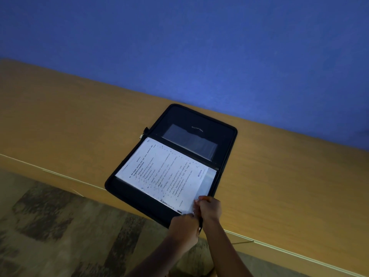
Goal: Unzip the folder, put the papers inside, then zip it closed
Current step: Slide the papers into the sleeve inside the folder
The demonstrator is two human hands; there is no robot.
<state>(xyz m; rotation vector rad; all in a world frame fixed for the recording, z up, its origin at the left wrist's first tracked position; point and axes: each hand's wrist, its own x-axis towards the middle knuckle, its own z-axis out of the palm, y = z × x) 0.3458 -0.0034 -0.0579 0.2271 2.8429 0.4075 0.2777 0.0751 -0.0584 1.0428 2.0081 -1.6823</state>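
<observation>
A black zip folder [223,136] lies open on the wooden table [79,126], its far half showing a clear pocket [189,141]. Printed papers [163,172] lie on the near half, inside a clear sleeve. My left hand [184,228] and my right hand [209,208] meet at the papers' near right corner. Both pinch the edge of the papers and sleeve there. A zip pull [142,135] sticks out at the folder's left side by the spine.
The table's front edge [69,177] runs diagonally from left to lower right. The folder's near corner overhangs it slightly. Below is a patterned floor [50,226]. A blue wall [179,47] stands behind the table.
</observation>
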